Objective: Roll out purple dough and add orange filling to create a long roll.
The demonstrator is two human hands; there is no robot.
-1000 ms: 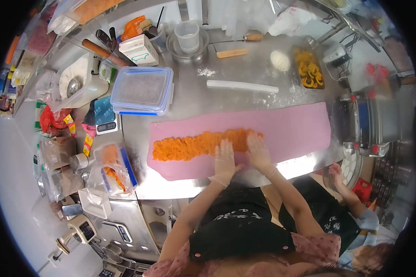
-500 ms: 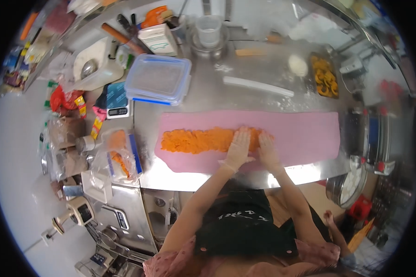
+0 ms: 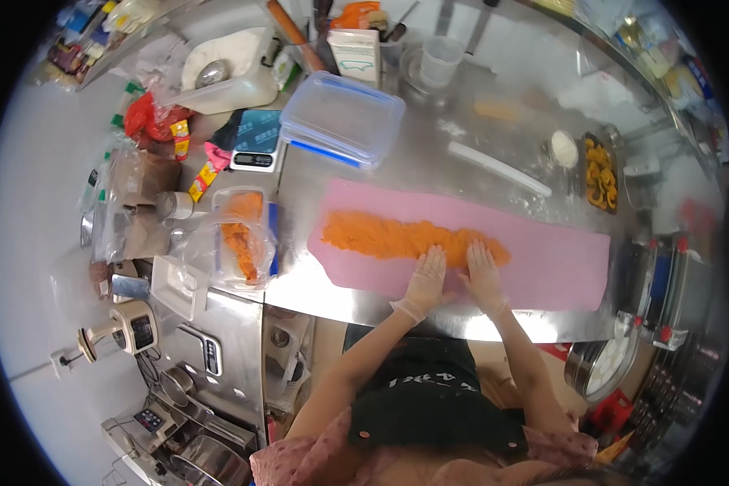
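Observation:
A long pink sheet of dough (image 3: 563, 257) lies across the metal worktop. On its left and middle part runs a band of soft orange filling (image 3: 373, 233) with a lumpy surface. My left hand (image 3: 427, 280), in a clear glove, rests its outstretched fingertips on the near edge of the filling. Beside it, my right hand (image 3: 483, 277), gloved as well, has its fingers stretched flat over the filling near the band's right end. Neither hand grips anything.
Behind the dough lie a white rod (image 3: 500, 168) and a lidded plastic box (image 3: 342, 117). A digital scale (image 3: 257, 140) stands left of the box. Nearer, a bagged tray with orange filling (image 3: 239, 239) sits left of the dough. A dark tray of yellow-orange pieces (image 3: 600, 174) is far right.
The view has turned, so the worktop appears tilted. My left hand has drawn back from across the filling to its near edge. My right hand now lies further onto the right end.

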